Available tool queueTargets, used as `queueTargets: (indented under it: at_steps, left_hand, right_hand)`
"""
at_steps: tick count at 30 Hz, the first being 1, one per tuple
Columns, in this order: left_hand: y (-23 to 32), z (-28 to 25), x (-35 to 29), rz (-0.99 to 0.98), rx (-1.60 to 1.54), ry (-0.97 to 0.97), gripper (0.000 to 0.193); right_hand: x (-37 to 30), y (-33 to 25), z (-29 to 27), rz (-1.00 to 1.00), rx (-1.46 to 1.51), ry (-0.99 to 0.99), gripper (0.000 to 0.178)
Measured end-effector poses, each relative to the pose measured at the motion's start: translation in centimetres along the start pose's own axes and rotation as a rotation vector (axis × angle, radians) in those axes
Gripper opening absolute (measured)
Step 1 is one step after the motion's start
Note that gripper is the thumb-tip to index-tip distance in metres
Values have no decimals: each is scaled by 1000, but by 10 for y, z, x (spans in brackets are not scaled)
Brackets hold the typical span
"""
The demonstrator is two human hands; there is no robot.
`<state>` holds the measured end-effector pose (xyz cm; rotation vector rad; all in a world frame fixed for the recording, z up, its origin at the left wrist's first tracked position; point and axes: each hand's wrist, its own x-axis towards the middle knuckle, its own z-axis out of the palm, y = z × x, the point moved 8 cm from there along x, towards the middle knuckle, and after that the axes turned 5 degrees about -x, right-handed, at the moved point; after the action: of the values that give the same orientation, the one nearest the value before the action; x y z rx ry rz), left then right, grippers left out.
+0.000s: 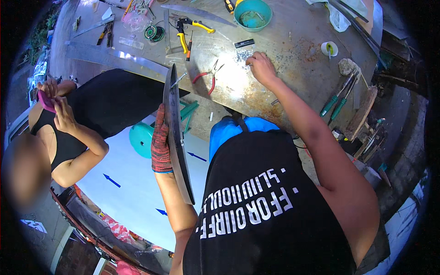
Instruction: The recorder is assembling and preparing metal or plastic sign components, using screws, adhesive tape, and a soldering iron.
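My left hand (161,145), in a red and black knit glove, holds up a long dark metal panel (175,130) with a curved edge, seen nearly edge-on. A thin metal pin (179,79) sticks out from the panel near its upper end. My bare right hand (262,68) rests on the metal worktable (293,68), fingers curled together at small scattered dark bits (245,57). Whatever is between those fingertips is too small to make out. Left of that hand lie red-handled pliers (212,78) with jaws apart. A small black bar-shaped object (244,43) lies just beyond the bits.
Yellow-handled riveter (185,33), orange screwdriver (189,49), wire spool (154,33) and teal bowl (253,16) sit farther back. At right are a tape roll (329,48) and green-handled cutters (340,98). A person (75,137) with a pink phone stands left, near a teal stool (141,139).
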<state>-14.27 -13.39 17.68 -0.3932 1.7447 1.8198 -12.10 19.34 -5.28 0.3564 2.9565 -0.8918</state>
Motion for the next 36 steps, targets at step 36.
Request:
queueTargets:
  at_steps: [36]
  left_hand:
    - [17, 21, 20, 84, -62, -553, 67]
  right_hand:
    - [-73, -59, -137, 232, 714, 274, 17]
